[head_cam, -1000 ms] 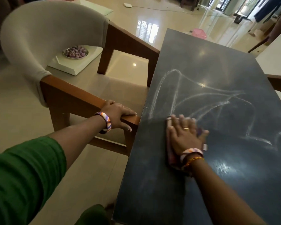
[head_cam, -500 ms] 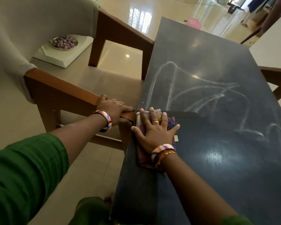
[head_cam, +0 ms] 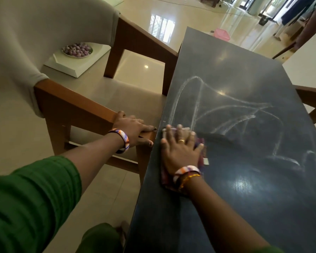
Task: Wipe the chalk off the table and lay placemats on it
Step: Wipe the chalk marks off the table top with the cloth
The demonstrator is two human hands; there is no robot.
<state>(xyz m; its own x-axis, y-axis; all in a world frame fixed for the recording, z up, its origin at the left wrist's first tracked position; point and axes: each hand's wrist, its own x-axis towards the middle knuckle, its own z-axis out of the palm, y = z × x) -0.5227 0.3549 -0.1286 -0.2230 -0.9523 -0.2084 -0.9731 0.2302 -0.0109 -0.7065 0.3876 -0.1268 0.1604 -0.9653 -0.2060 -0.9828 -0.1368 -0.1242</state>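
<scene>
Two hands: right (head_cam: 181,152) flat on checked cloth (head_cam: 201,156), left (head_cam: 133,130) gripping wooden armrest (head_cam: 77,101).

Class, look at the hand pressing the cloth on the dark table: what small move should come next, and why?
Probably push the cloth forward and rightward: the right hand presses it flat at the table's left edge, and chalk lines lie just beyond the fingertips, unwiped. The left hand grips the chair arm.
</scene>
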